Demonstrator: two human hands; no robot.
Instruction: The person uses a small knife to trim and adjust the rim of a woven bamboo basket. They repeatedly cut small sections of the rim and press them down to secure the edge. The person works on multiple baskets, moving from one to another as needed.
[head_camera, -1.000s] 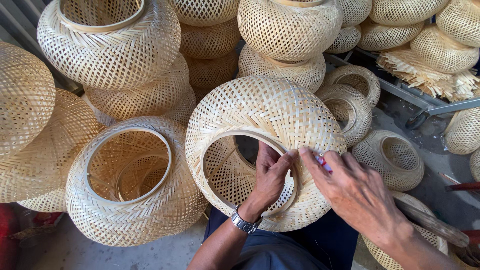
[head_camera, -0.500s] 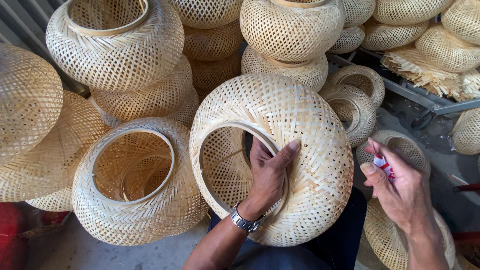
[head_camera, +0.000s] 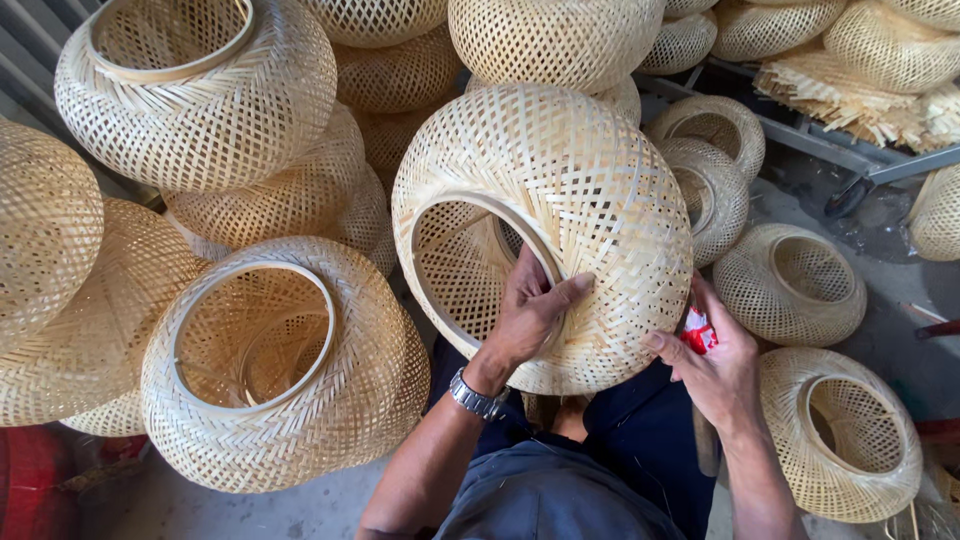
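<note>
A round woven bamboo shade rests over my lap with its ringed opening turned to the left. My left hand grips the rim of that opening, fingers inside and thumb out on the weave; a watch is on the wrist. My right hand sits against the lower right side of the shade, closed around a small red and white object. What that object is cannot be made out.
Many similar woven shades surround me: a large one at lower left, a stack at upper left, several smaller ones on the floor to the right. A metal cart frame holds bamboo strips at upper right.
The shade has been turned and lifted a little. My right hand came back from the right side and now presses on the shade's lower right. My left hand kept its hold on the rim.
</note>
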